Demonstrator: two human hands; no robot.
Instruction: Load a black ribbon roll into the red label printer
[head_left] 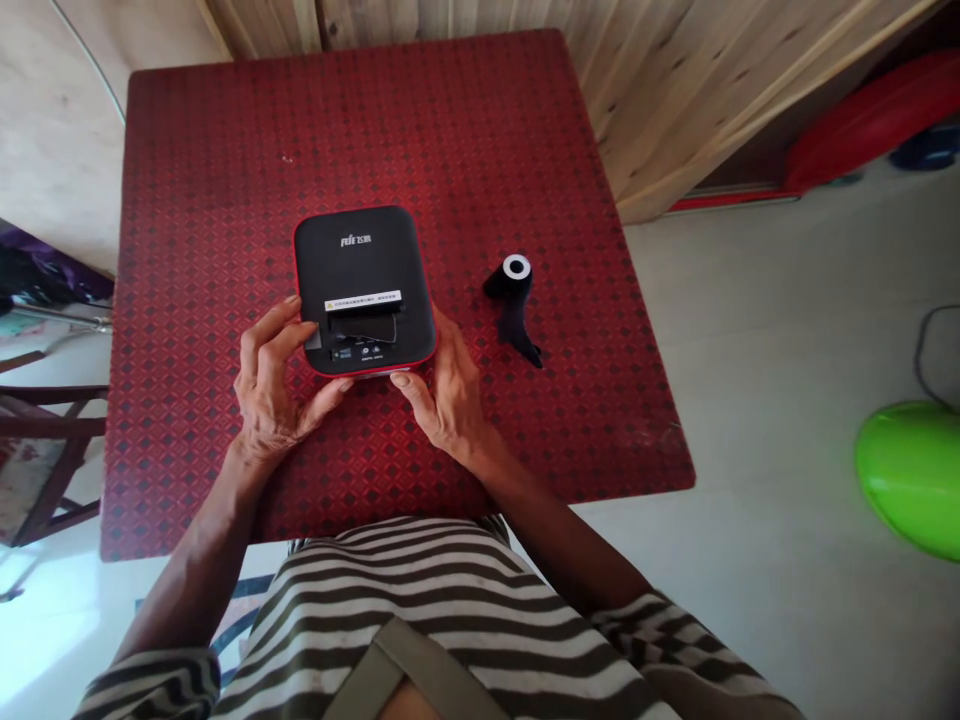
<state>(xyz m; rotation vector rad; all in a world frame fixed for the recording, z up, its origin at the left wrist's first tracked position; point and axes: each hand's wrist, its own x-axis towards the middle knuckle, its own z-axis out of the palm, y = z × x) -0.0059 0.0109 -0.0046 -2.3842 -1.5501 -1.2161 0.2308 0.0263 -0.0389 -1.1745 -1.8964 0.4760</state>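
Observation:
A small black printer (360, 265) with a red rim lies on the red patterned table, its logo at the far end. A white warning label and a slot with a short dark piece sticking out are on its top, toward me. My left hand (271, 385) grips the near left corner, fingers at the side and top edge, thumb at the front. Around the near right corner is my right hand (450, 390), its thumb on the front edge and its other fingers partly hidden along the side. To the right, apart from both hands, a black roll (516, 285) with a white core trails a loose dark strip.
The red table (225, 150) meets wood panelling (637, 90) at the back. A wooden chair (56, 440) stands to the left. On the floor at right is a bright green rounded object (911, 475); a red rounded object (877, 120) is farther back.

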